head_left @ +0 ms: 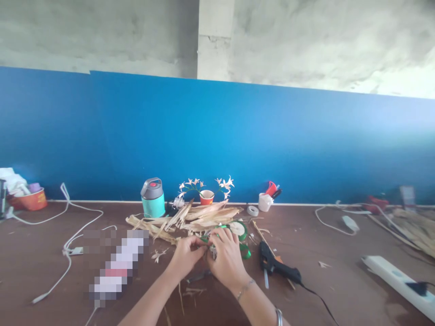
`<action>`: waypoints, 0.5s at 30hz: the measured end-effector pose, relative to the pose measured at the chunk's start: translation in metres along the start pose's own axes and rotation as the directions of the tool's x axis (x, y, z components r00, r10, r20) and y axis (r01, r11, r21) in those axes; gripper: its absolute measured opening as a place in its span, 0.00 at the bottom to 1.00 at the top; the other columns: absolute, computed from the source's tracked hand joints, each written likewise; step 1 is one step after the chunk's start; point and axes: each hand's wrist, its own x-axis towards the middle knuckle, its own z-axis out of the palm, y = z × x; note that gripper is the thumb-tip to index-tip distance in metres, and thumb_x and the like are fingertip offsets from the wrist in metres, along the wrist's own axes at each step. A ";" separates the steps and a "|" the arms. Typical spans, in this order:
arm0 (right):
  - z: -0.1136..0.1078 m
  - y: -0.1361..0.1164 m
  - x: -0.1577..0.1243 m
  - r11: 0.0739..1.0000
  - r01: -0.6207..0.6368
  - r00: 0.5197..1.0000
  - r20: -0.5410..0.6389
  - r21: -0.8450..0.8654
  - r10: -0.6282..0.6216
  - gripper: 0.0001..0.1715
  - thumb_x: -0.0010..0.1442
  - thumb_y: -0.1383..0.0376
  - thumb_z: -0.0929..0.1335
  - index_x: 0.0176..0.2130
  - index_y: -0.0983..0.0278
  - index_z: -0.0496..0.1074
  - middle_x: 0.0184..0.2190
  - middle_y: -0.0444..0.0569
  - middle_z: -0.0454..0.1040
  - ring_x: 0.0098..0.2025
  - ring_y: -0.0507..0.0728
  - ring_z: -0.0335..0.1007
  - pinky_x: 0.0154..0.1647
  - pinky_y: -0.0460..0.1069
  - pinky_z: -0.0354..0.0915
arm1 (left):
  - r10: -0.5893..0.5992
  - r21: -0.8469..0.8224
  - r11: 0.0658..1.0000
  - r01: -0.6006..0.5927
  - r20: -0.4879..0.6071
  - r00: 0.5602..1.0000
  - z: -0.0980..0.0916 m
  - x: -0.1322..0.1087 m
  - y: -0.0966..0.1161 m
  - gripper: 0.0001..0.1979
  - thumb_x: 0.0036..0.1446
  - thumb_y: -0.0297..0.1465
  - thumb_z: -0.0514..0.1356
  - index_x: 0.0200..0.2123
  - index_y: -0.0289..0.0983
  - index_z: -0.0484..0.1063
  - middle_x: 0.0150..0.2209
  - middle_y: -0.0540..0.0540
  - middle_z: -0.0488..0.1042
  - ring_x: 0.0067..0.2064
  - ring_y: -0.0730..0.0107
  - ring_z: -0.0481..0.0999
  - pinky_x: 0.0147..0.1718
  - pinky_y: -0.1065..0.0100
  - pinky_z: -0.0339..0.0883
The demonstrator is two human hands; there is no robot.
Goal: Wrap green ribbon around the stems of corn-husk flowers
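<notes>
My left hand (187, 257) and my right hand (227, 256) meet over the brown table, thumbs and fingers pinched close together. Something small and partly green shows at the fingertips, but it is too hidden to name. Just past my right hand lies a spool of green ribbon (242, 230), with a loose loop of green ribbon (245, 251) by the fingers. Dry corn husks (212, 215) are piled behind both hands. A small pale husk flower (159, 256) rests left of my left hand. To the right lies a black hot glue gun (278, 265).
Behind the husks stand a turquoise jar (152, 207), a red paper cup (206, 198) with pale flowers on stems, a tape roll (252, 210) and a white cup (265, 203) of tools. A white power strip (397, 278) lies right; white cables (70, 235) run left. A blue partition (217, 136) closes the back.
</notes>
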 end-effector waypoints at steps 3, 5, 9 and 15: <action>0.004 0.001 -0.001 0.999 -0.026 1.000 -0.013 -0.040 0.026 0.08 0.45 0.74 0.65 0.28 0.63 0.67 0.36 0.47 0.68 0.42 0.58 0.59 0.45 0.53 0.52 | 0.040 -0.016 0.999 -0.040 -0.006 0.999 0.002 0.001 -0.002 0.07 0.44 0.32 0.60 0.24 0.34 0.74 0.23 0.48 0.76 0.28 0.67 0.73 0.28 0.72 0.64; 0.005 0.002 -0.001 0.998 -0.038 0.999 -0.023 -0.040 0.037 0.08 0.45 0.75 0.65 0.27 0.62 0.67 0.36 0.47 0.68 0.43 0.58 0.59 0.46 0.53 0.52 | 0.037 -0.039 0.999 -0.037 -0.003 0.999 0.003 0.002 -0.004 0.06 0.44 0.32 0.61 0.24 0.34 0.74 0.25 0.47 0.76 0.29 0.67 0.73 0.29 0.71 0.65; 0.004 0.003 0.000 0.997 -0.066 0.997 -0.043 0.045 0.068 0.09 0.43 0.75 0.65 0.25 0.62 0.68 0.36 0.47 0.70 0.43 0.58 0.60 0.46 0.53 0.52 | 0.035 -0.125 0.992 -0.030 0.039 0.999 0.001 0.002 -0.006 0.05 0.43 0.30 0.61 0.25 0.34 0.75 0.25 0.47 0.76 0.27 0.68 0.72 0.27 0.71 0.65; 0.006 0.011 0.005 0.908 -0.256 0.966 0.126 0.331 0.227 0.08 0.37 0.75 0.65 0.17 0.62 0.69 0.32 0.46 0.72 0.41 0.59 0.63 0.44 0.53 0.55 | 0.106 -0.115 0.989 -0.093 0.111 0.988 -0.007 0.002 0.000 0.02 0.42 0.26 0.61 0.22 0.35 0.74 0.22 0.49 0.71 0.24 0.72 0.70 0.25 0.71 0.64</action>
